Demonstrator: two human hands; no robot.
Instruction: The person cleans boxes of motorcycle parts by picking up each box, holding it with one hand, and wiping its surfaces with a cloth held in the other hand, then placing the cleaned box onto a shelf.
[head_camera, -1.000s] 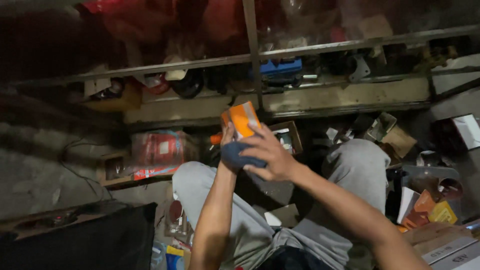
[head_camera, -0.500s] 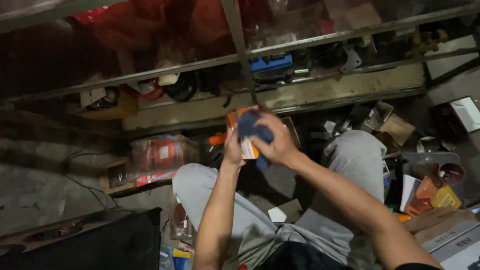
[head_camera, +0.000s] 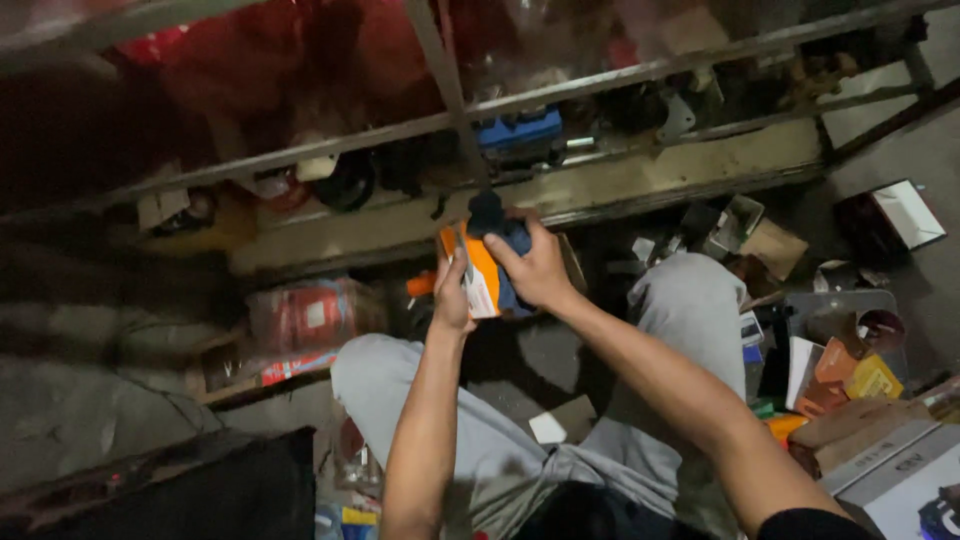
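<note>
A cluttered storeroom: metal shelving (head_camera: 450, 110) crammed with parts, boxes (head_camera: 900, 215) strewn about.

Head view, steeply downward, close

orange-white box (head_camera: 478, 275), dark blue cloth (head_camera: 505, 240), grey trousers (head_camera: 690, 310), red bag (head_camera: 305, 315)

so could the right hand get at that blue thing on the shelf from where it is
Probably not right away: the right hand is wrapped around a dark blue cloth against the orange box; the blue object sits behind the metal shelf rail.
</note>
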